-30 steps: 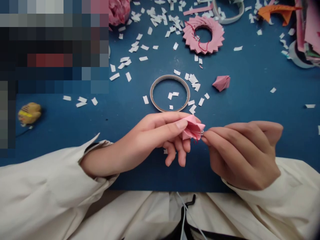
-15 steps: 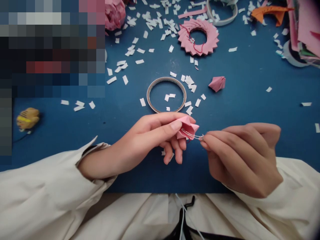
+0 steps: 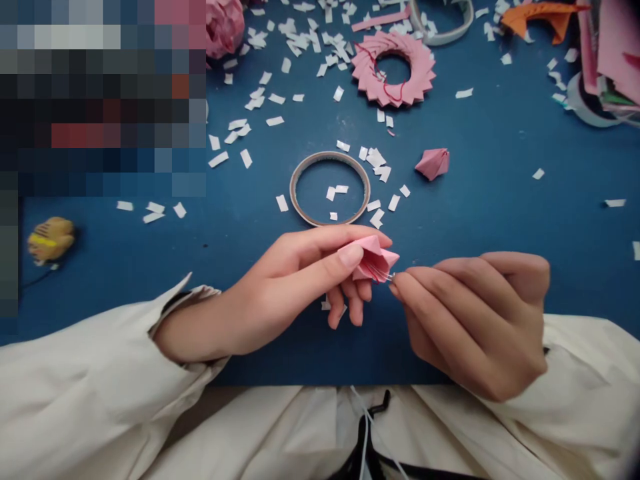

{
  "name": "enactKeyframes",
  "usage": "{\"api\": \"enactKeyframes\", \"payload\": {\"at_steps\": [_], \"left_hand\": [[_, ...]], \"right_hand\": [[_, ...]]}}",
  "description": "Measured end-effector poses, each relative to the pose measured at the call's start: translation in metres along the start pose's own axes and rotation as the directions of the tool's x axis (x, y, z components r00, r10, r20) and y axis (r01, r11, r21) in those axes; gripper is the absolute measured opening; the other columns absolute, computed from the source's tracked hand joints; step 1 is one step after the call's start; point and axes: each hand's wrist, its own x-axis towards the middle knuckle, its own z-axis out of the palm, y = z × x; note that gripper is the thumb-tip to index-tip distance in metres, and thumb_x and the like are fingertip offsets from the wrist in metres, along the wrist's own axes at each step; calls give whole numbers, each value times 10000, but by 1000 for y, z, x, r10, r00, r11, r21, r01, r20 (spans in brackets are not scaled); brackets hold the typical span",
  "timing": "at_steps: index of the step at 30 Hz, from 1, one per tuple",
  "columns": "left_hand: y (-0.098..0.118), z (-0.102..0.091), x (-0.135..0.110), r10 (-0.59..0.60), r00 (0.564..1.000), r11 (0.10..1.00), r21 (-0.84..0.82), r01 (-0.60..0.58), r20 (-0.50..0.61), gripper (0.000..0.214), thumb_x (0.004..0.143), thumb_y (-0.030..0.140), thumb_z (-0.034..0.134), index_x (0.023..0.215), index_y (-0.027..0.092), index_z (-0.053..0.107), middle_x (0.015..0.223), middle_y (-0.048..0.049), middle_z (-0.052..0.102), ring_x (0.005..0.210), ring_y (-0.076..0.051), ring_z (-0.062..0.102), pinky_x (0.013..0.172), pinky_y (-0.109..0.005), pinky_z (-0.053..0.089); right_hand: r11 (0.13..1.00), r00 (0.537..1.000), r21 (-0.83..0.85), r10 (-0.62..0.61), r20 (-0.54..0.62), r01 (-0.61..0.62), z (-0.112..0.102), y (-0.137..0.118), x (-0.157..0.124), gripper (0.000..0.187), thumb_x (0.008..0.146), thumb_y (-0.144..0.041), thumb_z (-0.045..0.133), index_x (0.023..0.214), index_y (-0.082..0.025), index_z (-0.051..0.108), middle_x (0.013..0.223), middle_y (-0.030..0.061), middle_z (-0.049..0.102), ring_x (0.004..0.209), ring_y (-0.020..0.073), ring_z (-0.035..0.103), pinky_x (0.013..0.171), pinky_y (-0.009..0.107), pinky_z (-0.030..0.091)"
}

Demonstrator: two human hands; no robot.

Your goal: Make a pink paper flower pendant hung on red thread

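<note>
My left hand (image 3: pixel 305 280) pinches a small folded pink paper piece (image 3: pixel 373 257) between thumb and fingers, just above the blue table's near edge. My right hand (image 3: pixel 470 317) is closed in a pinch on a thin metal needle (image 3: pixel 386 274) whose tip is pushed into the pink piece; a red thread shows at the fold. Beyond the hands lies a thin tape ring (image 3: pixel 330 187), a second folded pink piece (image 3: pixel 433 163) and a pink paper wreath (image 3: pixel 393 68) strung with red thread.
White paper scraps (image 3: pixel 260 100) litter the blue table (image 3: pixel 500 200). A pink paper ball (image 3: pixel 225 27) sits at the top, an orange folded paper (image 3: pixel 543 17) and a stack of coloured sheets (image 3: pixel 610 60) at the right, a small yellow object (image 3: pixel 50 239) at the left.
My right hand has moved left toward the pink piece, pushing the needle back into it after drawing it out a little half a second ago.
</note>
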Motion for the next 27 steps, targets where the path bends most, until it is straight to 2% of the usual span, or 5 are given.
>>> {"api": "enactKeyframes", "payload": {"at_steps": [9,14,16,20,27], "left_hand": [[-2,0,-1,22,999,1000,1,-22,33,288,913,248,445,1143,125,565,764,-52,627,632,-145,650,480,-200,499],[-1,-2,-1,15,1000,1000,-3,-14,24,279,912,232,441,1133,120,569,761,-54,630,631,-147,654,481,-201,495],[-1,-2,0,14,1000,1000,-25,-14,25,281,914,228,429,1131,114,568,763,-57,631,631,-151,655,482,-205,496],[0,-3,2,11,999,998,-66,-9,41,296,926,255,396,1130,124,566,778,-61,632,642,-155,653,495,-210,501],[0,0,1,16,1000,998,-65,-17,-12,298,924,231,391,1145,116,554,778,-52,620,651,-155,645,502,-206,491]], "right_hand": [[998,999,45,34,21,-35,6,6,5,93,729,-89,636,806,-99,584,662,55,668,590,154,552,551,321,374],[978,987,141,146,65,-154,8,4,8,88,734,-58,629,718,-113,562,626,51,652,564,139,553,547,307,387],[974,987,166,145,69,-155,7,5,8,79,737,-59,625,723,-110,565,634,56,656,567,141,560,545,306,393],[990,994,100,93,58,-99,4,5,6,65,747,-88,630,777,-110,577,657,51,673,574,143,575,550,308,397],[982,986,96,155,54,-160,3,3,8,65,737,-83,636,743,-115,579,639,52,677,561,152,585,541,313,398]]}}
